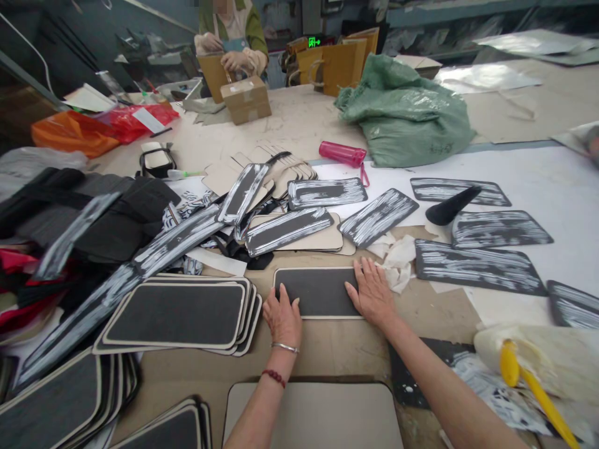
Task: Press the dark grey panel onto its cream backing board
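Observation:
A dark grey rectangular panel with a cream border lies flat on the brown table in front of me. My left hand rests palm down on its near left corner. My right hand presses flat on its right end, fingers spread. Neither hand grips anything. A plain cream board lies just below my arms at the table's near edge.
Stacks of finished bordered panels sit to the left. Dark panels streaked with white glue spread across the right and middle. A yellow-handled brush lies at right. A pink bottle, green sack and a person handling boxes are farther back.

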The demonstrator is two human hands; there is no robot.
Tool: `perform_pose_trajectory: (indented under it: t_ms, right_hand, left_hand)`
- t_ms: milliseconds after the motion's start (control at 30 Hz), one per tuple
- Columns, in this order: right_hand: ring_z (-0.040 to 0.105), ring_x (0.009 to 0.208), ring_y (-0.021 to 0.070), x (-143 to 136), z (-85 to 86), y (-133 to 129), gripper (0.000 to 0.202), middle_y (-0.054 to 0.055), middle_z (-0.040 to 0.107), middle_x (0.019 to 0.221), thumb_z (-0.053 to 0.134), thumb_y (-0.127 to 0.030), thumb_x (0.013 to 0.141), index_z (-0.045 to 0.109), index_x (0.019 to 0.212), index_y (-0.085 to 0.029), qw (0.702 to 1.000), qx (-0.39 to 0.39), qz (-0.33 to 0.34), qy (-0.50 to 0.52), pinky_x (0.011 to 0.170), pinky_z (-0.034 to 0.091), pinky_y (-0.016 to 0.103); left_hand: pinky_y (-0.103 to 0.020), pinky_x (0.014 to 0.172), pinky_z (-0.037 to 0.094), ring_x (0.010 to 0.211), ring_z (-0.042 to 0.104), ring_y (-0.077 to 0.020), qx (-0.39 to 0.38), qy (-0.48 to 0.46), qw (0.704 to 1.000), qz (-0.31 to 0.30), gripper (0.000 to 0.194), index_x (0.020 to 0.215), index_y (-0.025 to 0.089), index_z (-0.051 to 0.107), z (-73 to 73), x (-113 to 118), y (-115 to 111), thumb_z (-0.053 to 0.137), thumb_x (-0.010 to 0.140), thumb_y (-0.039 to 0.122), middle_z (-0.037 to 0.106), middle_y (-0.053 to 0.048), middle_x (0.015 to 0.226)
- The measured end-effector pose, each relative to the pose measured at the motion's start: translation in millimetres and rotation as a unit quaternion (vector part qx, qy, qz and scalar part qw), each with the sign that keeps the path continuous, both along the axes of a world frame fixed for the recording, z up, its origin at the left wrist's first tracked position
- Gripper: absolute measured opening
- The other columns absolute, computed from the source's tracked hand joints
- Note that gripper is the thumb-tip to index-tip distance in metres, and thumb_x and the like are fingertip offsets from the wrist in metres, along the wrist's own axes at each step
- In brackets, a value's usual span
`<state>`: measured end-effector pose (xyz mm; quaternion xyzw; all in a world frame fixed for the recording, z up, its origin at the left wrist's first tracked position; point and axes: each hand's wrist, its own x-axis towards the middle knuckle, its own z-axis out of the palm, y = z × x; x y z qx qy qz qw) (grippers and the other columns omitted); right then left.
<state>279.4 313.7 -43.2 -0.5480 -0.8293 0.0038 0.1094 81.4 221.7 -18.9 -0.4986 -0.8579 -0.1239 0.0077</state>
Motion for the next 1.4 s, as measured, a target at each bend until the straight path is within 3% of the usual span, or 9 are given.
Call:
perform_pose_trajectory:
  t_ms: [367, 700, 833, 967, 1067, 1200, 1400]
  right_hand:
    - [0.022, 0.134, 0.0264, 5.3, -16.7, 3.6, 0.057, 0.017, 0.035, 0.141, 0.033, -0.039, 0.089, 0.03, 0.138, -0.009, 0.997, 0.071, 0.021, 0.037, 0.108, 0.019, 0.046]
    - [0.03, 0.13, 0.0261, 8.3, -5.0, 5.4, 0.053, 0.017, 0.04, 0.138, 0.031, -0.039, 0.09, 0.036, 0.132, -0.008, 0.996, 0.056, 0.023, 0.066, 0.106, 0.024, 0.044]
    - [0.047, 0.113, 0.0252, 30.4, 14.1, 5.3, 0.042, 0.018, 0.056, 0.116, 0.03, -0.034, 0.09, 0.05, 0.115, -0.007, 0.99, 0.015, -0.078, 0.117, 0.093, 0.037, 0.037]
    - [0.056, 0.074, 0.0196, 48.2, 32.1, 0.0, 0.029, 0.008, 0.062, 0.079, 0.036, -0.036, 0.089, 0.056, 0.081, -0.018, 0.963, -0.155, -0.209, 0.065, 0.064, 0.038, 0.03]
    - [0.055, 0.07, 0.0181, 48.3, 37.5, -1.4, 0.027, 0.005, 0.06, 0.078, 0.045, -0.045, 0.085, 0.052, 0.077, -0.02, 0.945, -0.215, -0.24, 0.053, 0.056, 0.031, 0.027]
    - [0.055, 0.069, 0.0179, 44.5, 38.0, 3.3, 0.024, 0.003, 0.059, 0.073, 0.053, -0.044, 0.08, 0.05, 0.08, -0.021, 0.923, -0.247, -0.283, 0.084, 0.055, 0.029, 0.025]
    - [0.054, 0.066, 0.0161, 47.9, 32.4, 8.8, 0.022, 0.001, 0.059, 0.07, 0.055, -0.042, 0.078, 0.048, 0.077, -0.021, 0.92, -0.255, -0.281, 0.098, 0.055, 0.029, 0.024]
  left_hand:
    - [-0.046, 0.086, 0.044, 0.104, 0.048, -0.0322, -0.002, 0.029, 0.999, -0.015, 0.041, 0.12, 0.009, 0.054, -4.5, -5.6, -3.3, 0.05, 0.085, 0.03, 0.049, -0.021, 0.119]
    - [-0.045, 0.086, 0.044, 0.102, 0.047, -0.0312, 0.001, 0.047, 0.998, -0.029, 0.042, 0.119, 0.009, 0.055, -9.9, -7.8, -3.6, 0.049, 0.085, 0.033, 0.048, -0.021, 0.118]
    - [-0.046, 0.086, 0.043, 0.102, 0.047, -0.0314, -0.02, 0.052, 0.998, -0.032, 0.043, 0.12, 0.009, 0.054, -7.6, -7.4, -4.2, 0.048, 0.086, 0.034, 0.047, -0.021, 0.119]
    - [-0.045, 0.085, 0.043, 0.102, 0.047, -0.0317, -0.026, 0.054, 0.998, -0.034, 0.044, 0.121, 0.01, 0.053, -6.2, -7.0, -5.1, 0.046, 0.087, 0.035, 0.047, -0.02, 0.119]
    - [-0.044, 0.084, 0.044, 0.101, 0.047, -0.0317, -0.03, 0.056, 0.997, -0.035, 0.043, 0.121, 0.009, 0.054, -5.8, -7.0, -5.3, 0.046, 0.087, 0.035, 0.047, -0.021, 0.119]
    - [-0.043, 0.084, 0.043, 0.1, 0.048, -0.0316, -0.033, 0.058, 0.997, -0.038, 0.044, 0.121, 0.009, 0.054, -3.7, -6.8, -5.0, 0.046, 0.087, 0.035, 0.047, -0.022, 0.119]
    - [-0.044, 0.085, 0.044, 0.102, 0.047, -0.0314, -0.032, 0.051, 0.997, -0.038, 0.044, 0.121, 0.01, 0.053, -4.3, -6.6, -4.9, 0.047, 0.086, 0.035, 0.047, -0.021, 0.12]
